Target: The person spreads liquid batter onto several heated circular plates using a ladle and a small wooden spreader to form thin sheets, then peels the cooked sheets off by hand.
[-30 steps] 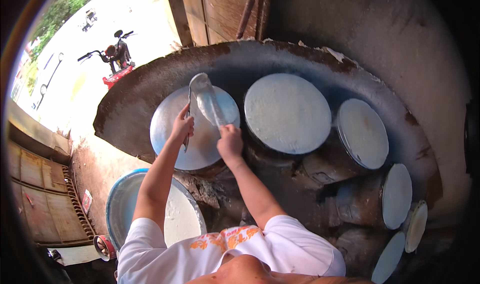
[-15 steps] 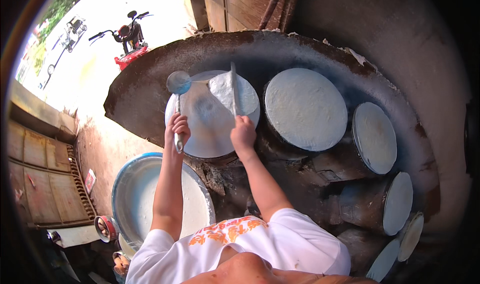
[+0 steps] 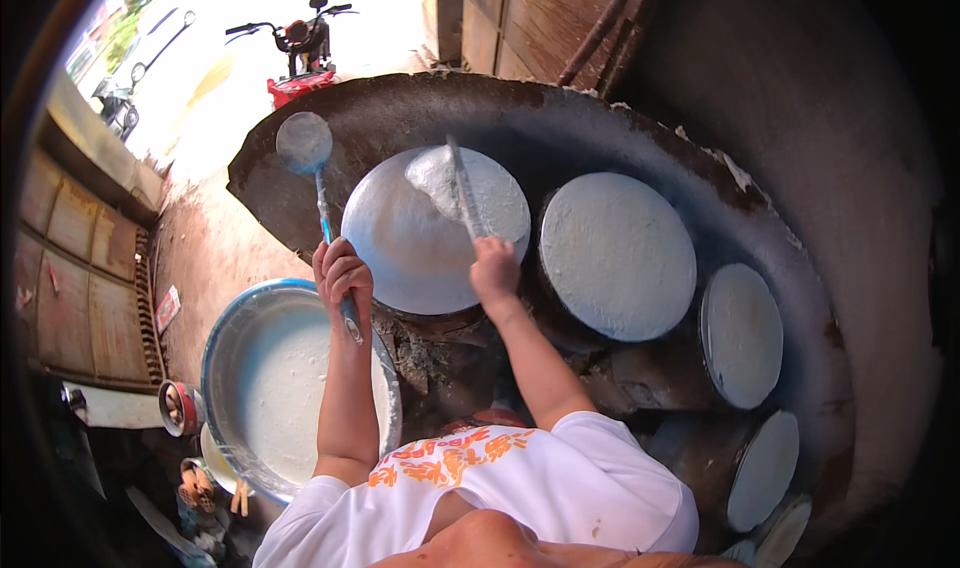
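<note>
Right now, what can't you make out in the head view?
In the head view:
- Scraper: grip end covered by the right hand.
- Ladle: part of its handle is inside the left hand.
- Tub: a strip is behind the left forearm.
- Lowest round plates, right: cut off by the lower edge.

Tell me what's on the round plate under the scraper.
On the plate, white paste lies at the far right; the right hand holds the scraper over it. What's beneath the paste is covered.

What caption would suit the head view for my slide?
Left hand holding a ladle, right hand holding a scraper over white paste on a round griddle, near a basin.
</note>
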Demonstrator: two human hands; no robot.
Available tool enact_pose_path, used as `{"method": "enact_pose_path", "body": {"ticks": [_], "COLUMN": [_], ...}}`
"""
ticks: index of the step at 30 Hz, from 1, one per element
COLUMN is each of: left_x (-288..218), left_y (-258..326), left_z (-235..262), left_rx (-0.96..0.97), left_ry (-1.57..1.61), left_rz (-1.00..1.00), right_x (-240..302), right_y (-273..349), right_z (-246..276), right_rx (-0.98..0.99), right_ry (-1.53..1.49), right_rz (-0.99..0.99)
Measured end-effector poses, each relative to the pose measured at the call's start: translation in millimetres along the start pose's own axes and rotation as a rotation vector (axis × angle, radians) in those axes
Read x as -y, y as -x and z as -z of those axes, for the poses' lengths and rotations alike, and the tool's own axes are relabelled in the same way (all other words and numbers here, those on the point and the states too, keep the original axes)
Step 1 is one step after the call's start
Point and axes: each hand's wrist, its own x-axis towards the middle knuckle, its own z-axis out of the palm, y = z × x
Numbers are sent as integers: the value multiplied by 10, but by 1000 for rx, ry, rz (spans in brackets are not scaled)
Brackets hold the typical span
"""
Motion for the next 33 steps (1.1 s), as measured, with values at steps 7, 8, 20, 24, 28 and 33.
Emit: {"method": "enact_pose_path", "body": {"ticks": [7,8,20,24,28,33], "left_x": [299,322,446,371,293,259], "left_y": [136,109,-119,27,73,367], "left_z": [202,185,111,-35,-17,-114], "left_rx": [23,9,-15,-27,-85,-273], "left_ry": [-141,-179,-432,-501,-660,-876], "left_rz": [-108,-114,-139,-133,-209,-389], "right_x": [146,-42,-395,-608,-872,-591], "right_y": [-223,-249,-821,-880,-1510,-951], "right_z": [85,183,-65,358,-42,-55], "right_rx": [287,200,428,502,331,604], "right_ry": [-190,-306,-340,-536,-340,-466], "right_rz": [222,218,409,456,370,603]}}
